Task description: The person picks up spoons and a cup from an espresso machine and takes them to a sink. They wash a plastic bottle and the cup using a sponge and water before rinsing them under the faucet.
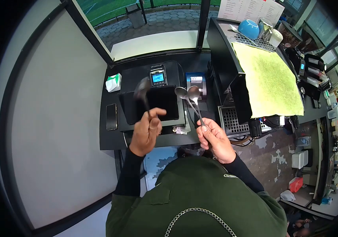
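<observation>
Two metal spoons (pixel 194 94) are pinched by their handles in my right hand (pixel 215 140), bowls upward and crossing close together. My left hand (pixel 147 132) is closed around the handle of another spoon (pixel 142 91), whose bowl is smeared by motion. Both hands are raised over the front of a black counter (pixel 107 139). Behind the left spoon lies a dark flat screen (pixel 166 103), with a lit card terminal (pixel 158 78) beyond it. A blue device with a paper slip (pixel 196 80) stands behind the right-hand spoons.
A phone (pixel 111 117) and a green-white tissue pack (pixel 113 82) lie at the counter's left. To the right, a coffee machine carries a yellow-green cloth (pixel 273 81), with a blue bowl (pixel 249 29) behind. Below it is a drip grate (pixel 231 120). Banknotes (pixel 183 129) poke out under the screen.
</observation>
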### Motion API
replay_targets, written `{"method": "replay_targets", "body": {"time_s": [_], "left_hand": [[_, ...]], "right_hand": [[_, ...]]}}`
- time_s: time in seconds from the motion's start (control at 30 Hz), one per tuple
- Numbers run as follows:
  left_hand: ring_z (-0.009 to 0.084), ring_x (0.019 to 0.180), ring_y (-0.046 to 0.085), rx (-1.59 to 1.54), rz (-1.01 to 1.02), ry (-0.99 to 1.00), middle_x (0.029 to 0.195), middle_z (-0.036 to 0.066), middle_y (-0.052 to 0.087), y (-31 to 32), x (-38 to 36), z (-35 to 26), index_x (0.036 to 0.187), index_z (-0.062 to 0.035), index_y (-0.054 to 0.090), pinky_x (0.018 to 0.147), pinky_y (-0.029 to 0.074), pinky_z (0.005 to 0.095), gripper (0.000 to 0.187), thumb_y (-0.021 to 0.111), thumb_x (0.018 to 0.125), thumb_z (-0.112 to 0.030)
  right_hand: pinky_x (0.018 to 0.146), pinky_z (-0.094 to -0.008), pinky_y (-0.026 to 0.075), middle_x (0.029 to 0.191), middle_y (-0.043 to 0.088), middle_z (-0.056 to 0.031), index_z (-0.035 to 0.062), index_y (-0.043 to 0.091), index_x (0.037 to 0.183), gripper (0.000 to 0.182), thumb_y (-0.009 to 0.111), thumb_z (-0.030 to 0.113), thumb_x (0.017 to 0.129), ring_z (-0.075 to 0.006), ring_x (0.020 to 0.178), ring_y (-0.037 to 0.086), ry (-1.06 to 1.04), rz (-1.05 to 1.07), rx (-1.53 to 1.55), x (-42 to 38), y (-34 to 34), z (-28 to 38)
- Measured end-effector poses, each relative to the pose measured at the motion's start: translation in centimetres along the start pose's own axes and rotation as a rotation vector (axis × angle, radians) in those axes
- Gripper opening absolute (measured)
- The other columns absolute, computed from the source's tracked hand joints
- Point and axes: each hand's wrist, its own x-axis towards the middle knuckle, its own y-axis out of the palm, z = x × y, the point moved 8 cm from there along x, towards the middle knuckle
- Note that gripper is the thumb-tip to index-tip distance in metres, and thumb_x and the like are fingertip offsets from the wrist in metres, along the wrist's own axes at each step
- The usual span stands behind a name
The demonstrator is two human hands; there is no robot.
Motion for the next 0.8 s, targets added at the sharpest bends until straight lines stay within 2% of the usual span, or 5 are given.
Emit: {"method": "replay_targets", "body": {"time_s": [0.13, 0.3, 0.4, 0.67, 0.8], "left_hand": [[0.0038, 0.053, 0.03, -0.637, 0.049, -0.213, 0.06, -0.005, 0.036, 4.2, -2.1, 1.8, 0.106, -0.0022, 0.052, 0.051, 0.026, 0.0217, 0.042, 0.027, 0.11, -0.035], [0.0057, 0.053, 0.037, -0.976, 0.055, -0.383, 0.062, -0.003, 0.04, 7.8, -2.7, 1.1, 0.113, -0.0016, 0.051, 0.051, 0.034, 0.0212, 0.036, 0.031, 0.11, -0.032], [0.007, 0.054, 0.042, -0.852, 0.04, -0.48, 0.064, -0.002, 0.043, 8.6, -2.8, 1.2, 0.117, -0.0038, 0.05, 0.05, 0.036, 0.0212, 0.035, 0.034, 0.109, -0.033], [0.0072, 0.062, 0.056, -0.611, 0.186, -0.404, 0.079, 0.006, 0.065, 11.0, -3.5, 1.9, 0.108, -0.0006, 0.056, 0.052, 0.043, 0.0217, 0.041, 0.038, 0.108, -0.037], [0.0115, 0.053, 0.061, -0.406, 0.211, -0.42, 0.069, 0.008, 0.066, 12.3, -3.8, 1.6, 0.102, 0.0011, 0.057, 0.049, 0.047, 0.0239, 0.042, 0.035, 0.109, -0.034]], "right_hand": [[0.054, -0.0176, 0.029, 0.078, 0.038, 0.0063, 0.008, 0.05, 0.125, 0.024, 0.047, 0.023, 0.106, -0.0015, 0.062, 0.029, 0.094, -0.056, 0.117, -0.1, 0.4, -0.6], [0.053, -0.0187, 0.031, 0.076, 0.036, 0.0061, 0.0075, 0.053, 0.119, 0.024, 0.044, 0.026, 0.107, -0.0023, 0.061, 0.031, 0.015, -0.08, 0.199, 0.2, 0.7, -0.4], [0.054, -0.0199, 0.033, 0.076, 0.038, 0.005, 0.0068, 0.052, 0.119, 0.024, 0.044, 0.026, 0.107, -0.0035, 0.061, 0.034, -0.006, -0.101, 0.233, 0.3, 0.3, -0.5], [0.06, -0.0215, 0.045, 0.085, 0.049, -0.0002, 0.0055, 0.05, 0.119, 0.024, 0.042, 0.025, 0.108, -0.0074, 0.068, 0.049, -0.067, -0.103, 0.199, 0.5, 0.4, -0.2], [0.048, -0.022, 0.049, 0.108, 0.06, -0.0084, 0.0034, 0.05, 0.124, 0.031, 0.039, 0.027, 0.108, -0.0065, 0.067, 0.06, -0.024, -0.141, 0.111, 0.4, 0.1, -1.4]]}}
